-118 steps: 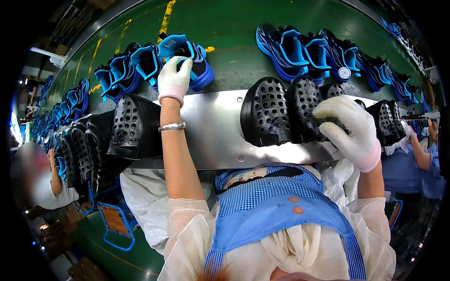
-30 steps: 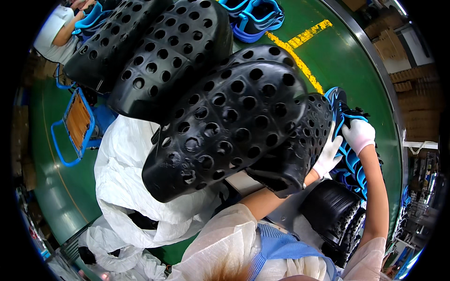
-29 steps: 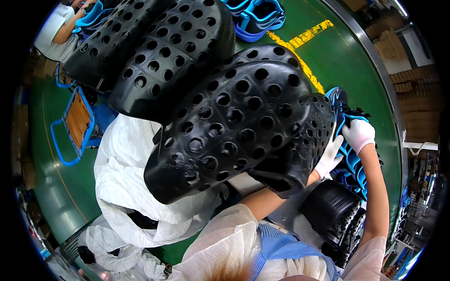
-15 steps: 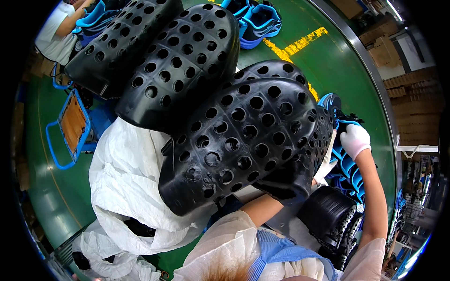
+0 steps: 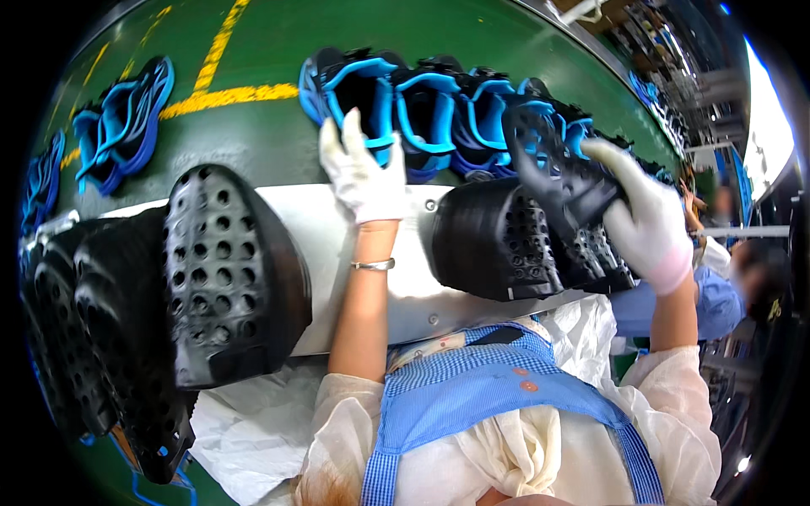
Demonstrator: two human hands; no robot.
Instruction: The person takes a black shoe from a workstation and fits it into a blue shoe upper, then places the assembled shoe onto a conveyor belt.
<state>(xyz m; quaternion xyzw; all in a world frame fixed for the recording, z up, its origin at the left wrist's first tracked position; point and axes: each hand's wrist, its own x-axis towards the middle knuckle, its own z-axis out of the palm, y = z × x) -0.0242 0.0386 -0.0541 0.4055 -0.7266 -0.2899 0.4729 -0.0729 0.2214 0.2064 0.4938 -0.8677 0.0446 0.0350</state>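
Note:
My left hand point(image 5: 363, 177), in a white glove, is spread with nothing in it. It hovers over the far edge of a pale metal table point(image 5: 325, 240), its fingertips by the nearest blue-and-black shoe point(image 5: 359, 93). In my white-gloved right hand point(image 5: 650, 223) is a curved black plastic shell with holes point(image 5: 540, 152), blurred by motion. The hand grips its right end, above a short nested row of similar black shells point(image 5: 489, 232). Part of the held shell overlaps the shoes behind it.
A large stack of black perforated shells point(image 5: 224, 270) fills the left side. Blue-and-black shoes line the green conveyor point(image 5: 261, 51), with a separate pair point(image 5: 122, 122) farther left. White sheeting point(image 5: 253, 430) hangs below the table. Another person point(image 5: 717, 295) is at the right.
The view has swung, moving the big stack to the left. My left hand has come out from behind the shells. My right hand, formerly at the shoes, now grips a black shell.

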